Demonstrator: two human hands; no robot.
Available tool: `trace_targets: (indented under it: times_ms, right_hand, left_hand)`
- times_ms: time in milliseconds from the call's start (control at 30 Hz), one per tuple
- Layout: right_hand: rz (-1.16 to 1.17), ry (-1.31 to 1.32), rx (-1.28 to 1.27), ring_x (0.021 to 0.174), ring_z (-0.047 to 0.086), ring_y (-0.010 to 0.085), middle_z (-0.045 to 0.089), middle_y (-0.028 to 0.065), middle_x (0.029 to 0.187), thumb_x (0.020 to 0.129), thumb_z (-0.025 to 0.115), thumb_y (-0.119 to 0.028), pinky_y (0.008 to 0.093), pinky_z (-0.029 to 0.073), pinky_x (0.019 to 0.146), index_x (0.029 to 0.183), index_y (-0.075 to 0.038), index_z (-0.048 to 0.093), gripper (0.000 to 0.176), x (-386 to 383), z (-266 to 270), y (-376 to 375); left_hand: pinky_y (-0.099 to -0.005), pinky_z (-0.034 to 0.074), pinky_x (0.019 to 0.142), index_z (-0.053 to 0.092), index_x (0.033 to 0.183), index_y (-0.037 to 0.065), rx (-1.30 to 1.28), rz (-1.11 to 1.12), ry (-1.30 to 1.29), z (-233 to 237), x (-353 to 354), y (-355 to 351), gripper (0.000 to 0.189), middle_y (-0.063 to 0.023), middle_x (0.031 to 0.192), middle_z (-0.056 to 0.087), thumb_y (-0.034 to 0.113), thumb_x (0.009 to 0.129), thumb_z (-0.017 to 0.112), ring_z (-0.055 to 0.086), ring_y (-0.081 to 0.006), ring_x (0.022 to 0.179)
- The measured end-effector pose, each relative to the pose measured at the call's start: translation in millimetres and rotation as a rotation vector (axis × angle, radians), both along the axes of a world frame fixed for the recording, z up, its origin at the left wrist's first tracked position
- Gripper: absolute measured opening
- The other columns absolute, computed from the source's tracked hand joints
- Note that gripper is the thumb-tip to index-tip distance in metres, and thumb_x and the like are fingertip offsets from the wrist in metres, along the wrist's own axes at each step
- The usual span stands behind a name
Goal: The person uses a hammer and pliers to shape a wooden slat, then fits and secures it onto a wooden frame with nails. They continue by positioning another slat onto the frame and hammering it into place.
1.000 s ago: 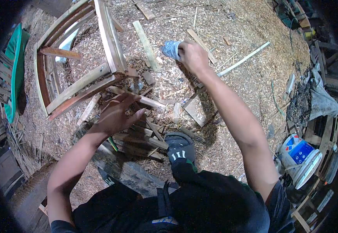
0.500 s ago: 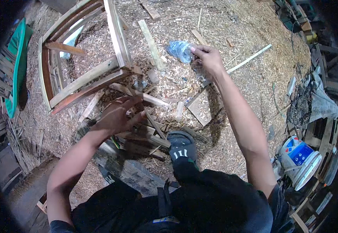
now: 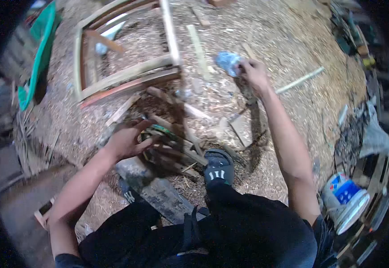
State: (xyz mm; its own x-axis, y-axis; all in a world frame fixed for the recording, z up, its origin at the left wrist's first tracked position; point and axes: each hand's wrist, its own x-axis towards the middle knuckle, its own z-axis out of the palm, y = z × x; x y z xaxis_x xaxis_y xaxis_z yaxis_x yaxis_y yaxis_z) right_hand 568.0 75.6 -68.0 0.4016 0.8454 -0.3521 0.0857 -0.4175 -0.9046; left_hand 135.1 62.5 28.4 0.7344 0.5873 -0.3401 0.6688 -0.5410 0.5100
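while i lean over the sawdust floor [image 3: 293, 35], my right hand [image 3: 253, 73] is stretched well out in front of me, fingers closed on one end of a crumpled plastic bottle [image 3: 227, 61]. the bottle sticks out to the left of that hand, near a pale wood slat [image 3: 198, 44]; the blur keeps me from telling whether it touches the floor. my left hand [image 3: 127, 140] is nearer my body, loosely spread with the thumb up. its palm rests on a heap of wood scraps [image 3: 181, 143], and i cannot see it gripping any piece. something green [image 3: 161, 129] lies among the scraps just beside its fingertips, too smeared to name. my foot in a black sandal [image 3: 219, 166] is planted at the right edge of the heap. a dark plank [image 3: 158, 192] runs from under the scraps back toward my knees. beyond the left hand lies a wooden chair frame [image 3: 127, 76], tipped over on the shavings, with a green sheet [image 3: 40, 49] past it at the far left. a flat board offcut [image 3: 241, 129] sits between the heap and my right forearm. a thin white rod [image 3: 299, 80] lies on the floor to the right of the bottle hand. a white and blue bucket [image 3: 346, 196] stands low on the right, well apart from both hands.
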Motion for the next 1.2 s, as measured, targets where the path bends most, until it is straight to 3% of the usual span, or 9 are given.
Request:
trace_targets:
  times_ms: [100, 133, 300, 500, 633, 767, 933, 1067, 1200]
  right_hand:
    - [-0.042, -0.016, -0.027, 0.077, 0.065, 0.0135, 0.071, 0.0072, 0.09, 0.099, 0.067, -0.021, 0.0284, 0.053, 0.067, 0.103, 0.002, 0.073, 0.024, -1.7, 6.0, -2.5]
    - [-0.038, -0.032, -0.025, 0.086, 0.068, 0.0159, 0.073, 0.01, 0.101, 0.097, 0.07, -0.017, 0.0299, 0.056, 0.075, 0.113, 0.004, 0.07, 0.026, 4.4, -3.1, 0.1]
    - [-0.06, -0.017, 0.197, 0.08, 0.068, 0.0148, 0.073, 0.0106, 0.099, 0.094, 0.072, -0.008, 0.0282, 0.056, 0.071, 0.111, 0.005, 0.072, 0.022, 5.8, -24.6, 6.3]
    - [-0.208, -0.209, 0.249, 0.088, 0.07, 0.0175, 0.074, 0.0119, 0.104, 0.094, 0.074, -0.012, 0.03, 0.058, 0.076, 0.118, 0.002, 0.071, 0.028, 6.2, -0.2, 8.6]
    - [-0.174, -0.385, 0.56, 0.089, 0.07, 0.0183, 0.074, 0.0131, 0.1, 0.097, 0.072, -0.015, 0.0311, 0.059, 0.079, 0.114, 0.002, 0.071, 0.024, -53.5, 107.5, 17.7]
    - [0.061, -0.429, 0.75, 0.099, 0.07, 0.018, 0.074, 0.0121, 0.105, 0.096, 0.069, -0.002, 0.031, 0.058, 0.09, 0.111, 0.003, 0.073, 0.016, -144.1, 194.3, 31.8]
    - [0.489, -0.337, 0.735, 0.095, 0.07, 0.0127, 0.076, 0.0066, 0.102, 0.093, 0.071, 0.0, 0.0262, 0.056, 0.084, 0.107, 0.0, 0.076, 0.015, -255.7, 204.7, 52.8]
    - [0.597, -0.345, 0.794, 0.088, 0.072, 0.0125, 0.077, 0.0072, 0.098, 0.091, 0.075, -0.006, 0.0274, 0.057, 0.081, 0.104, -0.002, 0.076, 0.014, -314.6, 193.7, 59.5]
    - [0.72, -0.477, 0.873, 0.084, 0.074, 0.0157, 0.077, 0.0088, 0.093, 0.089, 0.076, -0.006, 0.0296, 0.057, 0.076, 0.1, -0.002, 0.074, 0.012, -330.1, 186.7, 70.9]
  left_hand:
    - [-0.0492, 0.056, 0.073, 0.068, 0.125, 0.016, 0.037, 0.066, 0.136, 2.4, -38.5, -13.2, 0.046, -0.0198, 0.082, 0.07, 0.05, 0.094, 0.066, 0.069, -0.041, 0.082]
    - [-0.0497, 0.056, 0.072, 0.069, 0.123, 0.016, 0.07, 0.069, 0.132, 13.9, -45.3, -16.1, 0.045, -0.0197, 0.081, 0.069, 0.05, 0.094, 0.066, 0.069, -0.0408, 0.081]
    - [-0.0501, 0.055, 0.072, 0.069, 0.12, 0.016, 0.192, 0.119, 0.141, 21.2, -89.9, -25.4, 0.043, -0.0188, 0.077, 0.067, 0.05, 0.095, 0.065, 0.069, -0.04, 0.08]
    - [-0.0456, 0.057, 0.073, 0.073, 0.111, 0.009, 0.171, 0.31, -0.084, 15.0, -124.3, -14.5, 0.034, -0.0178, 0.088, 0.073, 0.039, 0.096, 0.068, 0.072, -0.0347, 0.079]
    - [-0.0372, 0.058, 0.078, 0.072, 0.12, 0.009, 0.056, 0.665, -0.295, -3.4, -144.5, 9.7, 0.03, -0.0117, 0.099, 0.077, 0.029, 0.097, 0.067, 0.075, -0.0236, 0.084]
    - [-0.0371, 0.06, 0.081, 0.073, 0.12, 0.011, 0.099, 0.78, -0.437, 18.6, -154.3, 40.8, 0.029, -0.0152, 0.102, 0.077, 0.029, 0.098, 0.067, 0.075, -0.0208, 0.088]
    - [-0.0353, 0.057, 0.089, 0.071, 0.125, 0.011, 0.224, 0.636, -0.655, 38.2, -150.6, 74.9, 0.03, -0.011, 0.117, 0.072, 0.023, 0.098, 0.069, 0.068, -0.018, 0.105]
    - [-0.0341, 0.055, 0.094, 0.07, 0.128, 0.012, 0.516, 0.329, -0.752, 44.2, -140.1, 94.8, 0.036, -0.0124, 0.129, 0.067, 0.018, 0.092, 0.075, 0.063, -0.0197, 0.119]
    - [-0.037, 0.051, 0.102, 0.069, 0.128, 0.012, 0.431, 0.343, -0.751, 48.4, -128.8, 93.7, 0.042, -0.0115, 0.134, 0.063, 0.013, 0.088, 0.078, 0.061, -0.0242, 0.124]
